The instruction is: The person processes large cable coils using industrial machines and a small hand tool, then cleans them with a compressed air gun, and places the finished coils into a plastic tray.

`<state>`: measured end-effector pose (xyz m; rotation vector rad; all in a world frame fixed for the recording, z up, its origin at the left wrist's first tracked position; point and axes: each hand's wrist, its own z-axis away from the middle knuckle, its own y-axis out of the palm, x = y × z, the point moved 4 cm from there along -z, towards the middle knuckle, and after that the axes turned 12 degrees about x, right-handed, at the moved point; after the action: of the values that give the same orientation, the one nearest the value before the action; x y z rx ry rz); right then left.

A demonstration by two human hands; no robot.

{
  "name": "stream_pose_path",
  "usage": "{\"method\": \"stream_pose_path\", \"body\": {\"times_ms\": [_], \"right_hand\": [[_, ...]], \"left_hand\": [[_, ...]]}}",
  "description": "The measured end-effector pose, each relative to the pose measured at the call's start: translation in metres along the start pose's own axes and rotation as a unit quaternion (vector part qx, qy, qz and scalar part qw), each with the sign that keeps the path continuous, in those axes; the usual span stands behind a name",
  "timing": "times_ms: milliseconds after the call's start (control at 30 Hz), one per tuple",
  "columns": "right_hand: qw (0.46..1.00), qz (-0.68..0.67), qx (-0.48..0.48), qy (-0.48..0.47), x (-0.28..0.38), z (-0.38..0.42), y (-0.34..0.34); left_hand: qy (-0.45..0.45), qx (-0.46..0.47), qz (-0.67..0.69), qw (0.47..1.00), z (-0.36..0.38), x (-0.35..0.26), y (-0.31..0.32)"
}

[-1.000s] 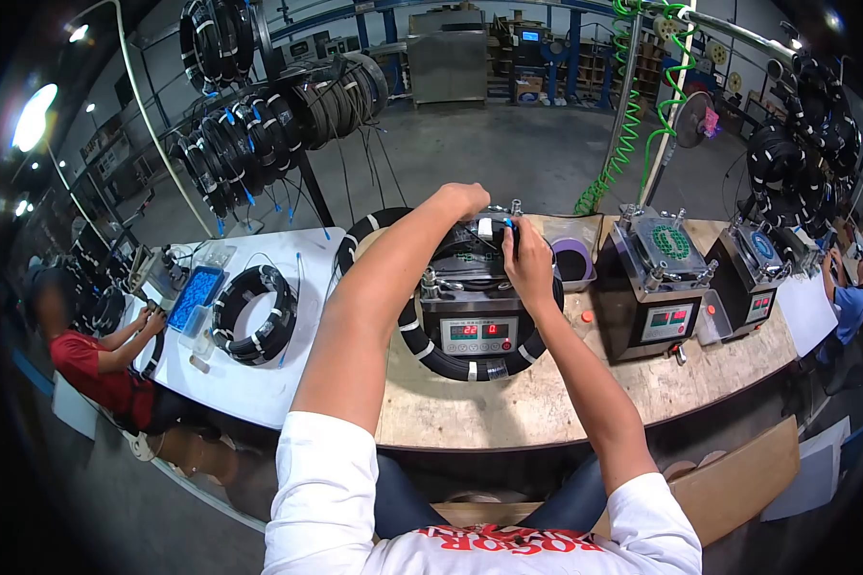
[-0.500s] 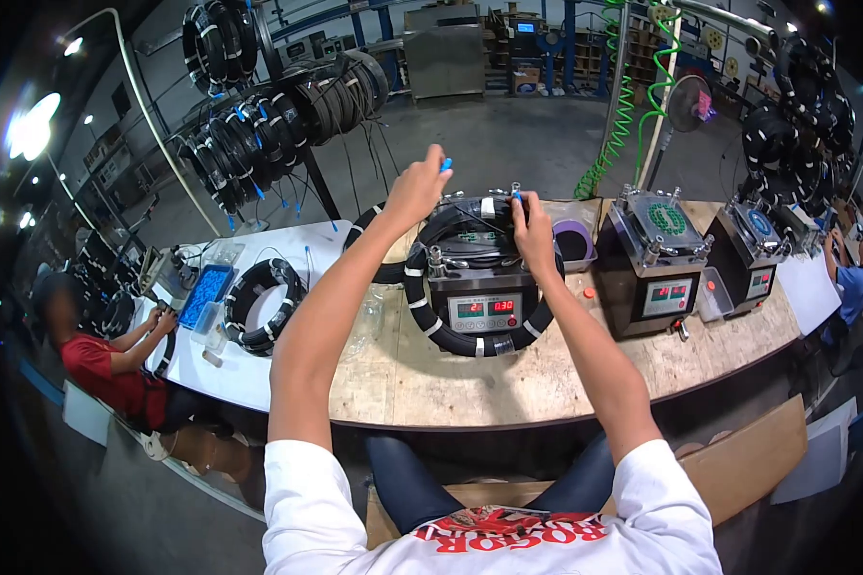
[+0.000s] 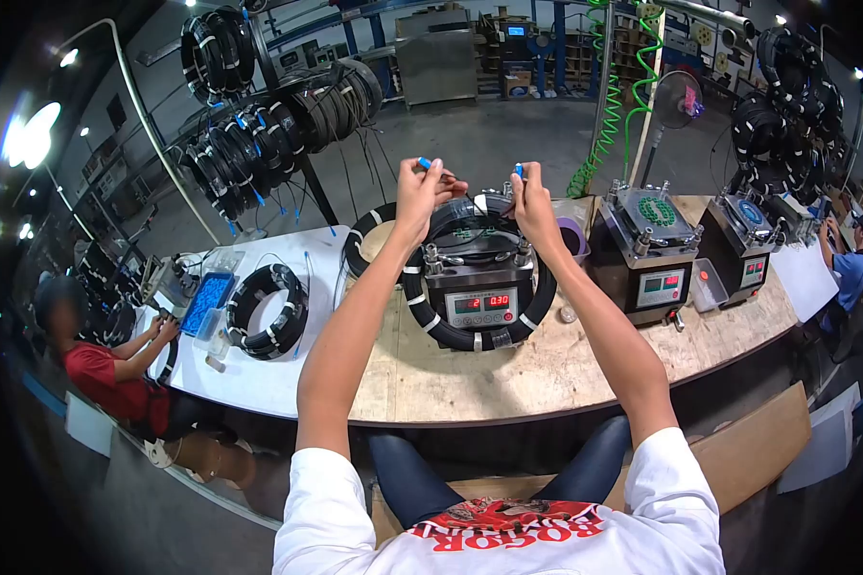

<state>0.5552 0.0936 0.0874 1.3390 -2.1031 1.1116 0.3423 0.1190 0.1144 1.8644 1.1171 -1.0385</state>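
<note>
Both hands are now raised together above the machine [image 3: 477,287] on the counter [image 3: 547,369], the left hand [image 3: 420,190] and right hand [image 3: 530,203] each pinching a blue connector [image 3: 423,163], cable coil [image 3: 431,316] ringing the machine.

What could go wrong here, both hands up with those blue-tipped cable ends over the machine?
1. The left hand and right hand each pinch a small blue connector; with so fine a grip one could slip out and drop onto the machine.
2. The thin cable seems to run down to the black coil around the machine; pulling higher might snag it or drag the coil.
3. Posts on the machine top sit close below the wrists and could catch the cable.
</note>
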Motion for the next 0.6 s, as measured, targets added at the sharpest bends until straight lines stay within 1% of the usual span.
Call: {"method": "stream_pose_path", "body": {"times_ms": [33,67,167,200,233,267,300,333,367,433,500,533,600], "right_hand": [[1.0,0.021,0.006,-0.003,-0.006,0.001,0.004],[0.999,0.026,0.024,0.018,-0.001,0.005,0.003],[0.998,0.03,0.054,-0.012,-0.017,0.007,0.008],[0.996,0.014,0.086,0.004,-0.021,0.008,0.011],[0.993,-0.002,0.118,0.019,-0.026,0.01,0.014],[0.988,-0.018,0.15,0.035,-0.027,0.013,0.015],[0.986,0.012,0.164,0.012,-0.026,0.017,0.014],[0.983,0.042,0.179,-0.01,-0.025,0.022,0.012],[0.978,0.072,0.194,-0.032,-0.024,0.026,0.01],[0.968,0.083,0.238,-0.017,-0.029,0.03,0.006],[0.96,0.096,0.263,-0.009,-0.024,0.036,0.002],[0.963,0.097,0.253,-0.015,-0.027,0.036,0.003],[0.968,0.073,0.24,0.02,-0.03,0.032,0.004]], "left_hand": [[-0.012,0.01,0.026,1.0,0.006,0.005,-0.008],[-0.017,0.042,0.042,0.998,0.013,0.011,-0.017],[-0.079,0.077,-0.077,0.991,0.028,0.027,-0.036],[-0.089,0.128,-0.205,0.966,0.032,0.037,-0.036],[-0.083,0.19,-0.326,0.922,0.036,0.05,-0.036],[-0.028,0.196,-0.4,0.895,0.043,0.048,-0.029],[0.027,0.201,-0.469,0.859,0.048,0.045,-0.022],[0.018,0.191,-0.474,0.859,0.048,0.044,-0.02],[0.016,0.18,-0.533,0.826,0.052,0.035,-0.014],[0.013,0.156,-0.643,0.749,0.062,0.017,-0.002],[0.074,0.128,-0.653,0.743,0.066,0.018,-0.002],[0.103,0.113,-0.656,0.739,0.067,0.02,-0.003],[0.05,0.142,-0.599,0.787,0.06,0.035,-0.011]]}}
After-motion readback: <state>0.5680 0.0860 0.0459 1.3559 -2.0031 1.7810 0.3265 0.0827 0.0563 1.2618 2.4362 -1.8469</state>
